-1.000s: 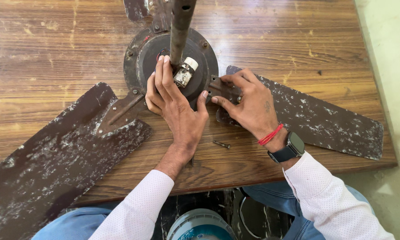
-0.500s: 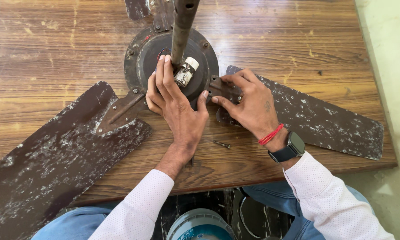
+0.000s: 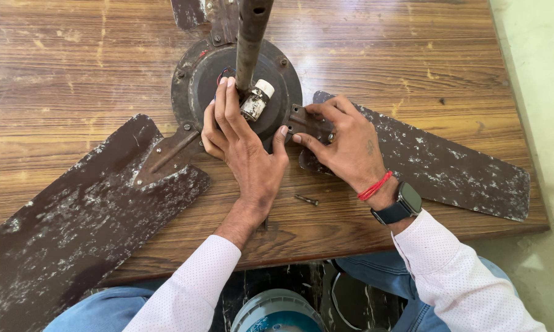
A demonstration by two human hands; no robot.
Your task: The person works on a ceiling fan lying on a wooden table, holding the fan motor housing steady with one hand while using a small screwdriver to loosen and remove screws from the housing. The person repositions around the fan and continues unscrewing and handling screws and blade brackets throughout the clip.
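So the left hand is laid flat over the ceiling fan's motor housing, fingers stretched toward 12 o'clock beside the down rod and thumb hooked round the rim at about 3 — nothing pinched in it, it looks like plain bracing so the fan can't turn or slide. The right hand sits just at 3 o'clock of the housing, fingertips closed narrow on the rusty blade bracket where the right-hand blade joins the motor. Can't tell if there's a screw or nut under those fingertips, they cover the spot.

A small white capacitor sits at the foot of the rod, right beside the left fingers. One loose screw lies on the wooden table at roughly 6 o'clock of the hands, touching neither. Another blade, flaky dark brown, runs off toward 8 o'clock with its own bracket bolted on, and a third blade's stub shows at 12. Red thread and a dark smartwatch on the right wrist — and a blue-grey bucket under the table edge.
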